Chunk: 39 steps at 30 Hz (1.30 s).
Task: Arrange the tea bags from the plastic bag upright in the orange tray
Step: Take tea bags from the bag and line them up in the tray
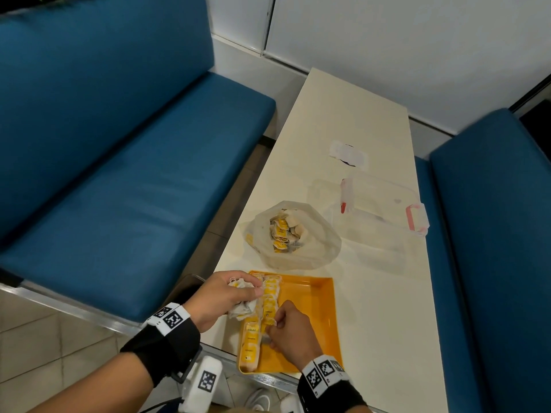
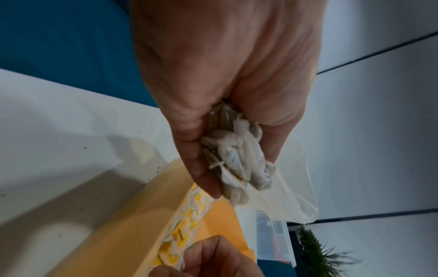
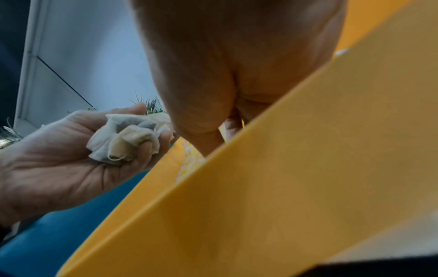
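Over the orange tray [image 1: 310, 296] on the tabletop [image 1: 372, 308], the left hand [image 1: 222, 296] clutches a bunch of tea bags [image 1: 243, 305] — the right hand [image 1: 290, 333] pinches one in the row [image 1: 262, 317]; the plastic bag [image 1: 293, 234] lies just beyond.

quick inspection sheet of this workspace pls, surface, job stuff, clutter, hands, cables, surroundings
surface: pale table, narrow, between two benches.
job's things: orange tray at the near edge, a row of tea bags along its left side; plastic bag behind it, open, more tea bags inside.
clutter: clear box with pink clips, right of the bag; small white item farther back, unclear.
grippers: left hand grips a bunch of tea bags over the tray's left edge; right hand pinches a bag in the row.
cables: nothing seen on the table.
surroundings: blue benches, white wall panels, tiled floor.
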Tool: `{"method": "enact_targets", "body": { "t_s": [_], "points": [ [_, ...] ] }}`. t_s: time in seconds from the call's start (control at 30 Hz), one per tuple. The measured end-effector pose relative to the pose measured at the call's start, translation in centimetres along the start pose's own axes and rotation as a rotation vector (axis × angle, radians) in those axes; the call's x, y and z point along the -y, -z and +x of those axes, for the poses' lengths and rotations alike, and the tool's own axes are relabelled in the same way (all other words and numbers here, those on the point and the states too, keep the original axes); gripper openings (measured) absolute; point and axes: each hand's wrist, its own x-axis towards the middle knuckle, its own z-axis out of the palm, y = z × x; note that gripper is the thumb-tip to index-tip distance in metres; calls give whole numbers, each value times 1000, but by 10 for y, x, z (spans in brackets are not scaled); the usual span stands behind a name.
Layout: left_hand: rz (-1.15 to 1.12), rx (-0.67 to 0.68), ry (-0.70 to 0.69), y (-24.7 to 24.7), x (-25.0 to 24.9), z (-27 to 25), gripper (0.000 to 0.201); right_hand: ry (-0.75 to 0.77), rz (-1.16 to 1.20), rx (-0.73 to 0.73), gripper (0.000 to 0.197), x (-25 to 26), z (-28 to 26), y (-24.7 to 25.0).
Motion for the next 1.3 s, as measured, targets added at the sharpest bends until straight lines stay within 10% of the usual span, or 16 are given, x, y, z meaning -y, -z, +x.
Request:
{"method": "enact_targets", "body": {
  "t_s": [0.4, 0.77, 1.3],
  "points": [
    [-96, 297, 14, -1, -4, -7, 62, 128, 360, -44, 7, 51, -14, 63],
    [290, 281, -137, -12, -16, -15, 89, 70, 456, 45, 8, 56, -16, 61],
    [292, 218, -123, -9, -3, -2, 53, 178, 409, -87, 15, 71, -22, 78]
  ]
}}
